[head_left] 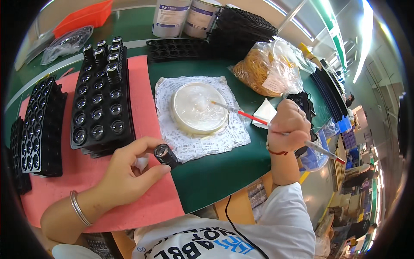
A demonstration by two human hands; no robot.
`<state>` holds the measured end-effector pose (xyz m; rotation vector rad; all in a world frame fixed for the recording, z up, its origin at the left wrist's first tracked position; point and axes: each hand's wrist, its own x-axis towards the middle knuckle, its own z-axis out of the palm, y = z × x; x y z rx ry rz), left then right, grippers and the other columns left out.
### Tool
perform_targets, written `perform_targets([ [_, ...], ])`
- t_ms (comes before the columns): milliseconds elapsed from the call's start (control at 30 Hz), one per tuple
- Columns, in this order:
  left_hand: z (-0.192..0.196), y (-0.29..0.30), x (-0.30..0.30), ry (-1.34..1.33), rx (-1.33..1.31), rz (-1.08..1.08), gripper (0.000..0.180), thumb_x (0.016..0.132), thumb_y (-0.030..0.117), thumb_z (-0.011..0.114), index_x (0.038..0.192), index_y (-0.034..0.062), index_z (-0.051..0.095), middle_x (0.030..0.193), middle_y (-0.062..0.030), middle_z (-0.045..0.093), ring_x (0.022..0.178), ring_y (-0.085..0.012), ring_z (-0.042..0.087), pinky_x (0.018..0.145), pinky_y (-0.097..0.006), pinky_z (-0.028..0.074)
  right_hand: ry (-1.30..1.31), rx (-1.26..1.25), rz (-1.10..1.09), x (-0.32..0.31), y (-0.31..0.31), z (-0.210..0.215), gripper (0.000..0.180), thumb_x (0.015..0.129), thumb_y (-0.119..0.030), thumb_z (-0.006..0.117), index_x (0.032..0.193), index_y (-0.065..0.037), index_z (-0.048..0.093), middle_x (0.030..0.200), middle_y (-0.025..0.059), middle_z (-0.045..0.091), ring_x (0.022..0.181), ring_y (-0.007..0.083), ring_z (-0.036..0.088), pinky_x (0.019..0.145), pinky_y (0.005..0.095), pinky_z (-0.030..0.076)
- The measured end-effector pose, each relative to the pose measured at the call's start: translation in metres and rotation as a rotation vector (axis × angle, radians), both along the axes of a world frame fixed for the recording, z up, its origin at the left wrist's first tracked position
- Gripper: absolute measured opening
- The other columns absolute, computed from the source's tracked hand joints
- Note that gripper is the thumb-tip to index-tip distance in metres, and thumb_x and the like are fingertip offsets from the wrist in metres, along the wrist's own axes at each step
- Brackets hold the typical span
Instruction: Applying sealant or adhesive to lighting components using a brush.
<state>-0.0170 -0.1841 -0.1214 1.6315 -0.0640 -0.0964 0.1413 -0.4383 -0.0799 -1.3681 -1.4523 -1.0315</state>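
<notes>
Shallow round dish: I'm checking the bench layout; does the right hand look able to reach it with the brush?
Likely yes: the right hand holds the brush with its tip over the dish, and nothing visible seems to block the way.

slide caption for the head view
Left hand holding a black cylinder, right hand holding a brush over a round white dish.

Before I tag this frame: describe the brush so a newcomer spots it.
On the green table, a round white dish sits on printed paper. Slanting over it from the right hand is the brush; its red section distinguishes it from the pale dish and paper.
</notes>
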Motion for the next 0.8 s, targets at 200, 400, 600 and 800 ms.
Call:
perform_targets([
  [200,-0.003,0.0,0.002,-0.048,0.014,0.009,0.028,0.075,0.004,0.064,0.101,0.0012,0.053,0.082,0.005,0.054,0.055,0.0035,0.035,0.044,-0.013,0.026,0.031,-0.095,-0.011,-0.001,0.005,-0.003,0.051,0.091,-0.035,0.039,0.052,-0.005,0.048,0.042,0.001,0.043,0.035,0.0143,0.041,0.037,0.025,0.03],
  [400,0.002,-0.001,0.0,0.022,0.003,0.027,0.028,0.075,0.006,0.065,0.1,0.0018,0.053,0.076,0.0065,0.053,0.053,0.003,0.033,0.043,-0.014,0.025,0.188,-0.168,0.069,-0.001,0.011,-0.008,0.051,0.091,-0.034,0.04,0.051,-0.004,0.049,0.044,0.0014,0.045,0.038,0.0137,0.042,0.037,0.025,0.03],
  [600,0.012,0.002,0.0,0.072,0.105,-0.023,0.023,0.077,0.002,0.058,0.099,0.0022,0.051,0.079,0.0022,0.055,0.059,0.0008,0.045,0.049,-0.015,0.038,0.84,0.163,0.315,0.008,0.015,-0.016,0.051,0.094,-0.034,0.03,0.052,-0.007,0.037,0.044,0.0035,0.036,0.038,0.0109,0.028,0.04,0.0261,0.022],
  [800,0.01,0.002,0.0,0.009,0.065,0.012,0.025,0.078,0.009,0.06,0.101,0.0033,0.054,0.064,0.0085,0.044,0.05,0.0014,0.029,0.044,-0.016,0.023,1.015,0.305,0.252,0.003,0.02,-0.003,0.046,0.094,-0.036,0.03,0.057,-0.008,0.036,0.044,0.0015,0.031,0.039,0.0092,0.024,0.042,0.0242,0.022],
])
